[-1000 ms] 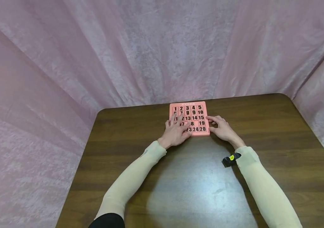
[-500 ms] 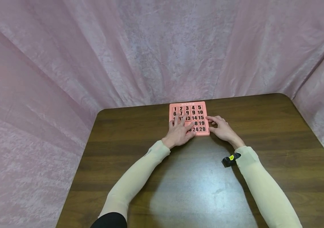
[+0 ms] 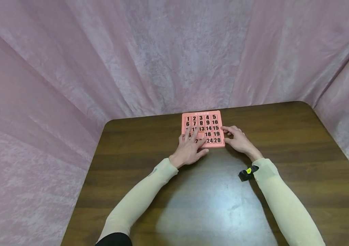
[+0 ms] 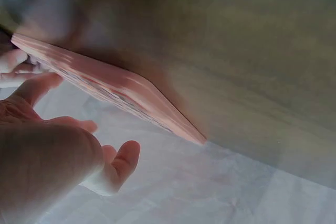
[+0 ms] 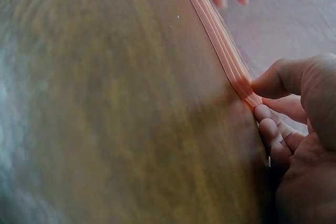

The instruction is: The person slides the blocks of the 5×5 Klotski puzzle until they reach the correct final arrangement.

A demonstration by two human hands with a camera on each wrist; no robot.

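A pink number slide puzzle (image 3: 208,128) with black-numbered tiles lies flat at the table's far edge. One slot is bare, just left of tile 18 (image 3: 208,134). My left hand (image 3: 187,150) is spread over the puzzle's lower left, its straight fingers hiding several tiles; its thumb sticks out past the near edge. In the left wrist view, the fingers hover at or touch the puzzle (image 4: 131,85); contact is unclear. At the lower right side, my right hand (image 3: 238,140) holds the frame's edge between thumb and curled fingers, as the right wrist view shows at the corner (image 5: 241,88).
The brown wooden table (image 3: 125,164) extends on all near sides, with a glare patch in front. Pink velvet curtain (image 3: 168,61) hangs right behind the table's far edge. A small black device (image 3: 246,174) is strapped at my right wrist.
Tile 18 has slid right against tile 19, leaving the bare slot on its left. My left hand moved right, then back left and slightly nearer. My right hand stayed on the edge.
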